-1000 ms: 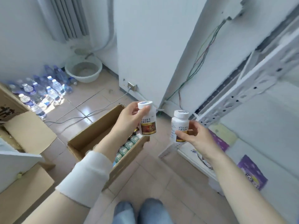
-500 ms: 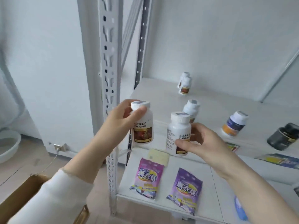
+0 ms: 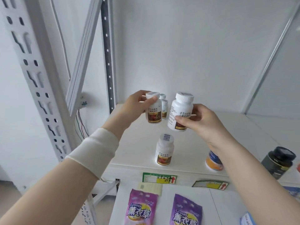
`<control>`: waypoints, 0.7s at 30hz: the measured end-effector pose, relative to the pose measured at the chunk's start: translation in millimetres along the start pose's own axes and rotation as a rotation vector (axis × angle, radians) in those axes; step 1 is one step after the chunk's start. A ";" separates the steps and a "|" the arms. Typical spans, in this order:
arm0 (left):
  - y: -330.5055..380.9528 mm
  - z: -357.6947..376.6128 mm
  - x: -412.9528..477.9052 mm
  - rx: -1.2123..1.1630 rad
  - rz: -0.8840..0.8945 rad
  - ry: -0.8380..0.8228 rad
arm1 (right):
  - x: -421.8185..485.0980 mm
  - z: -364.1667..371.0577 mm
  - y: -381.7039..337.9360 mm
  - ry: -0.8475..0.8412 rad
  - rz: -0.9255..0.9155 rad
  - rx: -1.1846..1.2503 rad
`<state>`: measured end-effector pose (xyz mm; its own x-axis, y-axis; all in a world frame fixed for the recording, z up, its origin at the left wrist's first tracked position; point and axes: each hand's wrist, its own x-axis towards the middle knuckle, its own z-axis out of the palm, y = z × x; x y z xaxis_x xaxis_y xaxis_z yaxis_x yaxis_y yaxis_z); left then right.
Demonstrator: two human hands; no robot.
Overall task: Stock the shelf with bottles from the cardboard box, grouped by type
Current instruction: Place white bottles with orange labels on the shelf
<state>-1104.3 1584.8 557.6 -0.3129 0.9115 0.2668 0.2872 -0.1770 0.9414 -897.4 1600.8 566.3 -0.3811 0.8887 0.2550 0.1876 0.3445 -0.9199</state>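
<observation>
Left hand [image 3: 138, 104] grips one white bottle [image 3: 154, 109] by its shoulder; right hand [image 3: 199, 120] pinches a second bottle [image 3: 180, 109] at mid-body. Both are held above the shelf [image 3: 139, 143], toward its back left corner. Judged light, rigid, smooth plastic; body grip beneath the cap is sound.

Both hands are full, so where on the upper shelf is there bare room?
Bare: white shelf left of the front white red-labelled bottle, and its back right, behind the orange-labelled bottle and dark jar. Crowded: back-left white bottle pair.
</observation>
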 end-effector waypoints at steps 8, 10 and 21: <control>-53.1 34.5 81.5 0.075 -0.016 -0.189 | 50.2 27.5 55.9 0.049 0.128 -0.061; -65.9 40.5 89.1 0.070 -0.028 -0.210 | 54.3 33.1 68.6 0.036 0.168 -0.079; -92.7 53.5 101.6 0.055 -0.043 -0.279 | 57.3 51.8 99.4 0.018 0.212 -0.125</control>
<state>-1114.2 1713.7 486.4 -0.0672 0.9860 0.1526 0.3299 -0.1224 0.9360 -947.6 1670.3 474.1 -0.3049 0.9501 0.0663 0.3728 0.1832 -0.9097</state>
